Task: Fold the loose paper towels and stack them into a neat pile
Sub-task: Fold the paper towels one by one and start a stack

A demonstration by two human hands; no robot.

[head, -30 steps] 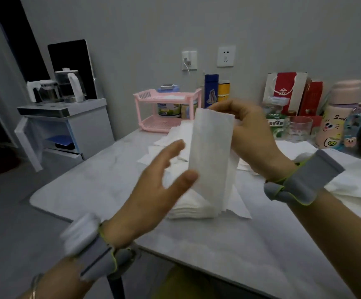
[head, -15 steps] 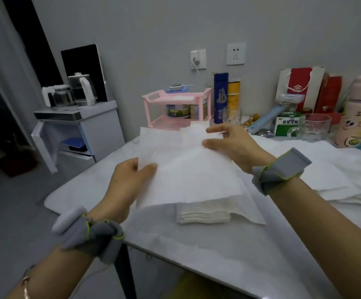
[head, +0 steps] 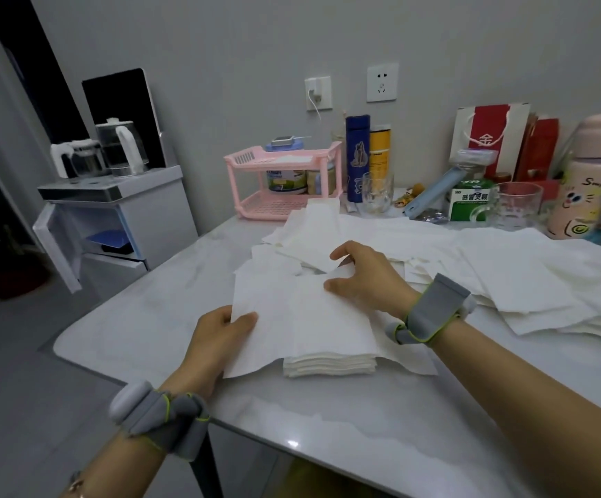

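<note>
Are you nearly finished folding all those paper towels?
Not nearly. Done: a small folded pile sits near the front of the table. In hand: one open sheet lies over that pile, the left hand pinching its left edge and the right hand holding its far edge. Left: many loose towels lie flat and unfolded to the right and behind.

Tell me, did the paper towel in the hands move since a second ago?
Yes. The paper towel came down: it was held upright above the folded stack, and now lies spread over it.
</note>
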